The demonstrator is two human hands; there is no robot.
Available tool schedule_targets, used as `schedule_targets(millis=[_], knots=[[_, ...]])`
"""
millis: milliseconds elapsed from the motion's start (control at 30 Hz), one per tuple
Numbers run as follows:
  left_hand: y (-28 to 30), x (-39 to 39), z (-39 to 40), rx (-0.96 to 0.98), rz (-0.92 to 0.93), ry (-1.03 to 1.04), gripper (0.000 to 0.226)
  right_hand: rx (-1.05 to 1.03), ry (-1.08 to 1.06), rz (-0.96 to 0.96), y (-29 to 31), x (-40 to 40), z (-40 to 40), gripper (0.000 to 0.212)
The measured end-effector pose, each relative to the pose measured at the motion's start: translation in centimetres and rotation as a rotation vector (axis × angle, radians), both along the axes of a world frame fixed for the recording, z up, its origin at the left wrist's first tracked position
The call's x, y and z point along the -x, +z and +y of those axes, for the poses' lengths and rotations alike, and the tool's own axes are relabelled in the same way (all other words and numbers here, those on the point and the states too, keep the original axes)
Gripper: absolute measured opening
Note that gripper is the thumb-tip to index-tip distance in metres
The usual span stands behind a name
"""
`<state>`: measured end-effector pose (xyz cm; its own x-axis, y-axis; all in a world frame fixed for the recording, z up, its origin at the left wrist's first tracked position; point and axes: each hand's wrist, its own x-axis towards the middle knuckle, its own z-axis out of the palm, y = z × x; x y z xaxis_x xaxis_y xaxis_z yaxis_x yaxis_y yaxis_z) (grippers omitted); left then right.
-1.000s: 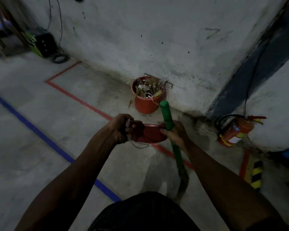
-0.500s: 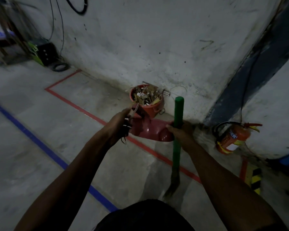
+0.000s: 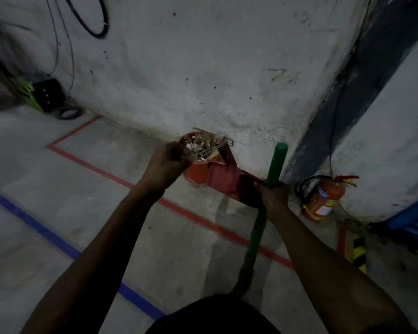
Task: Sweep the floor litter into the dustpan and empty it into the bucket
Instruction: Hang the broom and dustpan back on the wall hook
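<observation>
A red bucket (image 3: 195, 173) heaped with litter (image 3: 201, 143) stands against the wall. The red dustpan (image 3: 227, 182) is tipped on its side, its upper edge leaning over the bucket's right rim. My left hand (image 3: 167, 162) hovers over the bucket's left rim with fingers curled into the litter and its thin wires. My right hand (image 3: 274, 192) grips the green broom handle (image 3: 276, 162) and also holds the dustpan's lower right end against it. The broom stands nearly upright, and its dark bristles (image 3: 245, 276) reach the floor.
A red fire extinguisher (image 3: 322, 197) lies by the wall on the right, beside a yellow-black striped post (image 3: 360, 255). Red (image 3: 121, 180) and blue (image 3: 46, 233) tape lines cross the concrete floor. A black-green box (image 3: 46, 96) and cables sit at the far left.
Both hands carried the dustpan forward and up to the bucket. The pan turned from level to tipped against the rim, and my left hand moved over the litter. The broom swung more upright.
</observation>
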<state>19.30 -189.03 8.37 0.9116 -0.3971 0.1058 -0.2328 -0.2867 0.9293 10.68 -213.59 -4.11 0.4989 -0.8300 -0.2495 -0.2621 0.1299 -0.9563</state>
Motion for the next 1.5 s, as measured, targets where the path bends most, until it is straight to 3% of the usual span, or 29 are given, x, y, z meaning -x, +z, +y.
schedule_targets(millis=[233,467,633,733,1033,1100,1200,1367,1500], knots=[[6.1,-1.2,-2.0,0.195,-0.097,-0.127,0.021,0.015,-0.054,-0.005,-1.3,1.2,1.4,0.052],[8.8,-1.0,-6.1,0.245,0.014,-0.324,0.036,-0.022,-0.08,0.0,-2.3,3.5,1.4,0.037],[8.8,-0.4,-10.4,0.265,0.057,-0.407,0.032,-0.041,-0.13,0.001,-2.4,6.0,-0.1,0.021],[8.3,0.4,-13.6,0.267,0.115,-0.432,0.029,-0.018,-0.102,-0.005,-2.0,7.7,-1.4,0.023],[5.0,4.7,-24.4,0.282,0.207,-0.447,0.025,0.379,0.025,-0.16,2.6,12.6,-9.4,0.025],[4.8,6.0,-27.1,0.309,0.229,-0.419,0.028,0.449,0.037,-0.196,3.9,13.7,-12.1,0.013],[5.5,7.8,-31.0,0.334,0.18,-0.365,0.03,0.547,0.02,-0.147,6.9,15.2,-16.8,0.046],[8.2,9.4,-36.9,0.371,0.07,-0.3,0.023,0.768,0.005,-0.227,13.0,17.5,-23.9,0.078],[11.5,9.7,-41.4,0.388,0.016,-0.285,0.025,0.831,-0.074,-0.273,18.0,17.9,-27.9,0.062]])
